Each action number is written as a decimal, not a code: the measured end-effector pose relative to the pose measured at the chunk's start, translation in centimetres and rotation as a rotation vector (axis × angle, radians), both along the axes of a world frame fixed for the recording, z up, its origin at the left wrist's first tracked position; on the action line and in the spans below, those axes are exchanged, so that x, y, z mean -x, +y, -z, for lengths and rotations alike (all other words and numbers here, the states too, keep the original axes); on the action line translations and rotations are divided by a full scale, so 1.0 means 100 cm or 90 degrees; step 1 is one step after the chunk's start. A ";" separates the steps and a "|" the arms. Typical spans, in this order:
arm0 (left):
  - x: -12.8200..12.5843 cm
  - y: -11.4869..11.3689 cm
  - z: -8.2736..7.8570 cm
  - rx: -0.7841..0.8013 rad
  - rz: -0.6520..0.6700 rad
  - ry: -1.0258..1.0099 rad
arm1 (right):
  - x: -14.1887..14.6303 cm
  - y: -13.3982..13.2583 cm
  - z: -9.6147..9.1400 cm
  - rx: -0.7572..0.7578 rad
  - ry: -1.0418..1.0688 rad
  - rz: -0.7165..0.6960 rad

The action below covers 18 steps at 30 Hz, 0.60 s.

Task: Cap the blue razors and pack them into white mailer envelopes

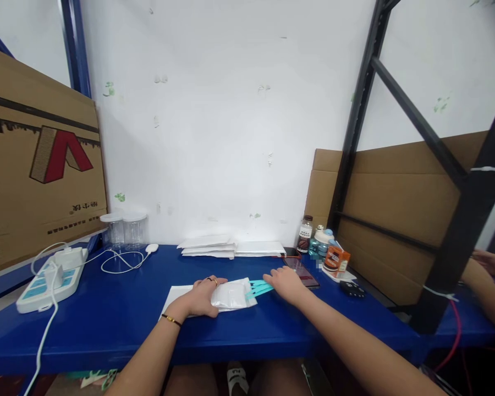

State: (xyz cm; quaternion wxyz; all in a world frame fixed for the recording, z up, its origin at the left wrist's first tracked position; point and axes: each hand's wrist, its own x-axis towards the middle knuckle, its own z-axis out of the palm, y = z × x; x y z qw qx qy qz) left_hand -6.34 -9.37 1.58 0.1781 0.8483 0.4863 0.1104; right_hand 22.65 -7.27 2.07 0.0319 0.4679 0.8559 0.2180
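A white plastic packet point(230, 295) lies on a white sheet of paper point(177, 294) near the table's front edge. My left hand point(204, 297) holds the packet's left part against the table, thumb and fingers on either side. Several thin turquoise sticks point(259, 287) reach out of the packet's right end. Their outer ends are pinched in my right hand point(285, 282), whose fingertips partly cover them. How far the sticks extend inside the packet is hidden.
White paper stacks point(208, 245) lie by the wall. On the left are a power strip point(53, 280), white cable and clear jars point(135, 230). A phone point(303, 273), bottles point(305, 235), orange carton point(336, 259) and black object point(352, 289) sit right. Another person's arm point(484, 278) shows beyond the black post.
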 end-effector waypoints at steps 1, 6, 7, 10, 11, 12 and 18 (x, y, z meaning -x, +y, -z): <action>0.000 -0.001 0.001 -0.001 -0.005 -0.010 | 0.001 -0.002 0.000 -0.015 0.004 -0.010; -0.006 -0.004 0.003 -0.022 -0.033 -0.069 | 0.012 -0.010 -0.001 -0.057 0.003 -0.067; -0.007 -0.005 0.004 -0.028 -0.031 -0.075 | 0.016 -0.011 -0.001 -0.058 0.002 -0.073; -0.012 -0.005 0.007 -0.046 -0.016 -0.069 | 0.031 -0.013 0.000 -0.053 0.005 -0.087; -0.014 -0.005 0.009 -0.050 -0.013 -0.060 | 0.037 -0.014 -0.001 -0.051 0.006 -0.088; -0.016 -0.004 0.011 -0.055 -0.013 -0.054 | 0.043 -0.014 -0.001 -0.049 0.008 -0.090; -0.039 -0.003 0.021 -0.130 -0.085 -0.116 | 0.080 -0.014 -0.030 -0.065 -0.035 -0.148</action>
